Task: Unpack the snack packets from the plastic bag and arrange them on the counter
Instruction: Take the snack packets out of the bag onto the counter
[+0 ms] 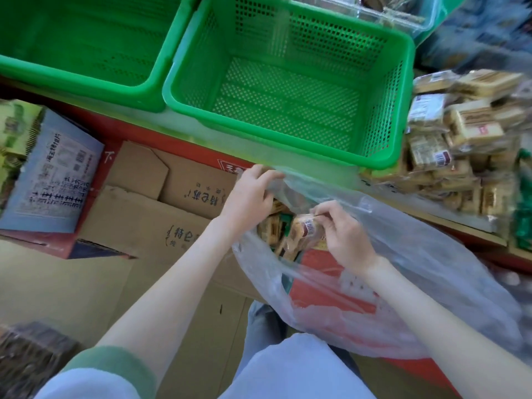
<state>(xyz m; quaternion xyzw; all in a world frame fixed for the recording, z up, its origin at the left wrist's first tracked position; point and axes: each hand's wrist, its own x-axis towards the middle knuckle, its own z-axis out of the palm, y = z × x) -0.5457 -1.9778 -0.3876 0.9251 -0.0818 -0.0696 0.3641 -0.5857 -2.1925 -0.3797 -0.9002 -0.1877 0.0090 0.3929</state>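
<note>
**Two hands reaching into a clear plastic bag of snacks**

Head view: both bare forearms stretched forward and down. The left hand (250, 194) curled its fingers over the rim of the plastic bag (417, 263), holding the mouth open. The bag was thin and see-through and hung below the counter edge, with tan wrapped packets inside. The right hand (345, 237) pinched one snack packet (307, 227), barcode up, at the bag's mouth. More packets (463, 136) lay piled on the counter beside an empty green basket (288, 156).

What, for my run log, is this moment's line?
left hand: holds rim of clear plastic bag | right hand: pinches barcoded snack packet inside bag
</note>
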